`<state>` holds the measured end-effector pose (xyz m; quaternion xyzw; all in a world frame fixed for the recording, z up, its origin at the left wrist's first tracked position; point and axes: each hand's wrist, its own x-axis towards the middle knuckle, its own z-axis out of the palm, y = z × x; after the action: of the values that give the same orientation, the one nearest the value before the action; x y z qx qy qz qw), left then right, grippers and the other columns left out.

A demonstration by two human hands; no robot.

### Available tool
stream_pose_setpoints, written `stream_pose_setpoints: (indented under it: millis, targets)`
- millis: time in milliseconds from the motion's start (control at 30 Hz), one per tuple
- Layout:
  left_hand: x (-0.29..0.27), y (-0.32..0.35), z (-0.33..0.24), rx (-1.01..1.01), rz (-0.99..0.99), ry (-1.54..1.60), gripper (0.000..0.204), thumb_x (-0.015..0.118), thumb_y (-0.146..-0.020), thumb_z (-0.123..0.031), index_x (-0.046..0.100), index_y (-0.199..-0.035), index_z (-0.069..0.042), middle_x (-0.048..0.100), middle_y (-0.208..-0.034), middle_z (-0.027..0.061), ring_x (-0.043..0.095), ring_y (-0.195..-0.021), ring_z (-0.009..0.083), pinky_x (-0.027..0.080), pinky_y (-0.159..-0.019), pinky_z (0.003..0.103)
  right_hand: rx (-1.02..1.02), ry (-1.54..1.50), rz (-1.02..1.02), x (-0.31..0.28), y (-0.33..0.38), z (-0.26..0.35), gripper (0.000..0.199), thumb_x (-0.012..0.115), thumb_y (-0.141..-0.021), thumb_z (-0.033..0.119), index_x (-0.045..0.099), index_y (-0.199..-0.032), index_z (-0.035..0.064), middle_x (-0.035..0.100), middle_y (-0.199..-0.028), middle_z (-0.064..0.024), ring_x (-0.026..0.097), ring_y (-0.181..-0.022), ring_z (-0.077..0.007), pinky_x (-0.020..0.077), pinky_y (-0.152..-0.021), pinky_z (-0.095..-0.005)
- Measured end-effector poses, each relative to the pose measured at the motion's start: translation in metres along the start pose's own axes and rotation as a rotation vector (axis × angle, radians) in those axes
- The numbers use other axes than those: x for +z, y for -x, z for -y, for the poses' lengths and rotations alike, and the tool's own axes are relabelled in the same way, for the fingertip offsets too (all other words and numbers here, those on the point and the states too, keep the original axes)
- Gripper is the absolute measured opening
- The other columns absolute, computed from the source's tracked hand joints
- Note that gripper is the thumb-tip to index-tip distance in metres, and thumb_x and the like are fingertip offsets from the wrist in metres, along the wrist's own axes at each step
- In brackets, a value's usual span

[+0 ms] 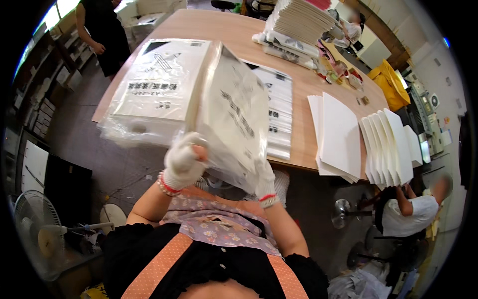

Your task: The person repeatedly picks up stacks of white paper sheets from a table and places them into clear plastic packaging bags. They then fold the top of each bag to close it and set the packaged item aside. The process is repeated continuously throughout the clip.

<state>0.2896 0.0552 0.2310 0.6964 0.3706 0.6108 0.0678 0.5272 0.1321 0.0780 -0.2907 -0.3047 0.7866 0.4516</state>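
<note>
A clear plastic bag [234,107] with black print, with pale sheets inside, is tilted up at the table's front edge. My right hand [264,178], in a white knit glove, grips its lower right corner. My left hand [186,157], gloved too with a bare thumb tip showing, is closed at the bag's lower left edge; its fingers are partly hidden. Left of it lies a stack of filled bags [159,82] with the same print, loose plastic hanging over the table edge. A flat printed bag [280,112] lies partly under the tilted one.
On the wooden table [234,30] are fanned white sheets [338,134], more white stacks [386,144] and a tall pile [298,22]. A yellow bag [390,84] sits at the far right. One person sits at right; another stands at far left. A fan [42,224] stands at lower left.
</note>
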Motion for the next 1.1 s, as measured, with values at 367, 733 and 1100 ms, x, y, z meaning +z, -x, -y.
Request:
stream_pose_setpoints:
  millis: [367,733,1100]
  targets:
    - [-0.233,0.088,0.169,-0.825,-1.001,0.113,0.017,0.047,-0.091,-0.011,0.054,-0.105,-0.005,0.055,-0.095,0.0059,0.055,-0.092,0.0172,0.047,-0.084,0.03,0.318,0.474,0.275,0.178,-0.098,-0.087,0.03,0.05,-0.095,0.022,0.052,-0.114,-0.0011,0.062,-0.084,-0.0094,0.059,-0.059,-0.0133,0.0523,-0.053,-0.0265]
    - [0.061,0.118,0.101,-0.493,0.374,-0.11,0.013,0.055,-0.076,0.002,0.056,-0.087,-0.003,0.058,-0.085,0.014,0.059,-0.079,0.0285,0.047,-0.067,0.037,0.503,0.304,-0.278,-0.045,0.017,-0.047,0.033,0.053,-0.092,0.03,0.054,-0.114,0.005,0.058,-0.085,-0.0084,0.06,-0.066,-0.0191,0.0542,-0.062,-0.0328]
    - [0.17,0.018,0.186,-0.653,0.818,-0.315,0.017,0.063,-0.078,-0.026,0.07,-0.088,-0.014,0.064,-0.091,0.003,0.054,-0.098,0.023,0.041,-0.089,0.036,0.326,0.349,-0.317,-0.074,0.039,0.005,0.033,0.049,-0.095,0.026,0.052,-0.118,0.0038,0.059,-0.087,-0.0069,0.061,-0.066,-0.0169,0.0549,-0.063,-0.0318]
